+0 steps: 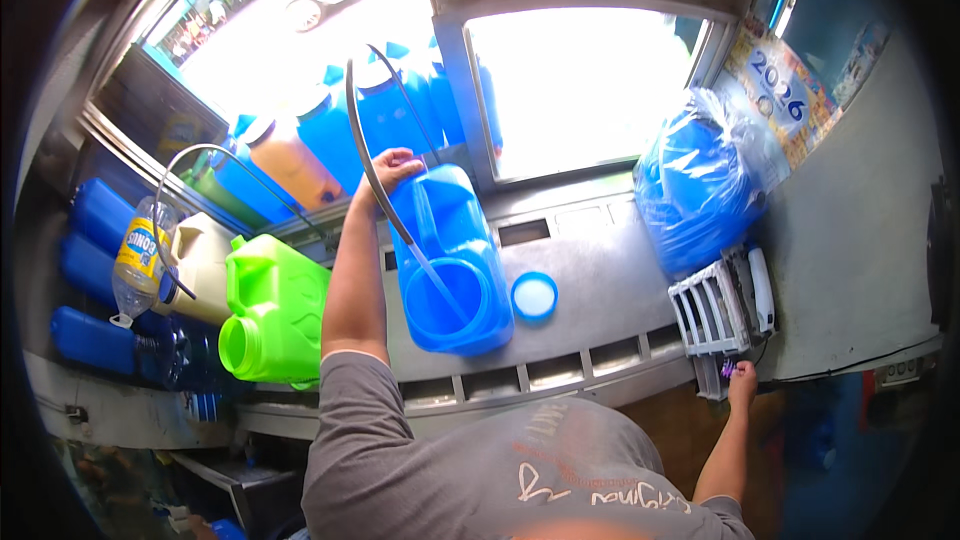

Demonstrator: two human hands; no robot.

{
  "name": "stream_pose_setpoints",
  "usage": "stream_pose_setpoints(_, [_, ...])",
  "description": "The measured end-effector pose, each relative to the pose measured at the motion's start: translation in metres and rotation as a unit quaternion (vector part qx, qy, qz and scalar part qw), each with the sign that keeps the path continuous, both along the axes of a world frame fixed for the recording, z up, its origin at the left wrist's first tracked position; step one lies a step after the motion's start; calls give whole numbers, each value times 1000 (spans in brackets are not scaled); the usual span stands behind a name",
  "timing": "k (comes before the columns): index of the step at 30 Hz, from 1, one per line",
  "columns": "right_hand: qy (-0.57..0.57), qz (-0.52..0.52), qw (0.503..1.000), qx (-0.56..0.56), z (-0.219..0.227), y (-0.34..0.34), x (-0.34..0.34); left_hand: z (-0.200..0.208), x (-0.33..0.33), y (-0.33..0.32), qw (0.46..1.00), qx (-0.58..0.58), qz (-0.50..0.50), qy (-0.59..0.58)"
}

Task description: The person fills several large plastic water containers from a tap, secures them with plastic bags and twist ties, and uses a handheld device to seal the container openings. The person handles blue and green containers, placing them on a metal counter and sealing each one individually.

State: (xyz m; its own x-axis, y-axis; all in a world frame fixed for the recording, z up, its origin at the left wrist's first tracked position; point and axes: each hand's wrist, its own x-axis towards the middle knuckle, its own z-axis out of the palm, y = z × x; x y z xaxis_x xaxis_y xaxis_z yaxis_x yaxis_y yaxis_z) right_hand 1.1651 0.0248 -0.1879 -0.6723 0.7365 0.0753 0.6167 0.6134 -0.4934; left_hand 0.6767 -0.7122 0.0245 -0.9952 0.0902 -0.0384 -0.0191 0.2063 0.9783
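A blue water jug (495, 275) stands on the metal counter in front of me, its wide round mouth uncapped. From a curved metal spout (360, 130) a clear stream of water (437, 282) runs into that mouth. My left hand (393, 170) is closed at the jug's far left corner, beside the spout; what its fingers grip is hidden. A blue cap with a white inside (534, 296) lies on the counter right of the jug. Off to the right, my right hand (742, 370) is closed on a small purple thing by a white slatted rack (708, 310).
A bright green jug (275, 305), a cream jug (200, 265) and a clear plastic bottle (138, 258) stand left. Several blue jugs (385, 115) line the window. A plastic-wrapped blue container (695, 180) sits right. Slots cut the counter's front edge (560, 372).
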Motion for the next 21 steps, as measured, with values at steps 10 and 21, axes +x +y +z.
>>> stream_pose_setpoints(10, [8, 64, 997, -36, 28, -17, -7, -15, -5, -5, 984, -112, 116, 72])
stream_pose_setpoints(21, [76, 172, 975, -122, 79, -81, -33, -23, 3, 1, 997, -32, 55, 50])
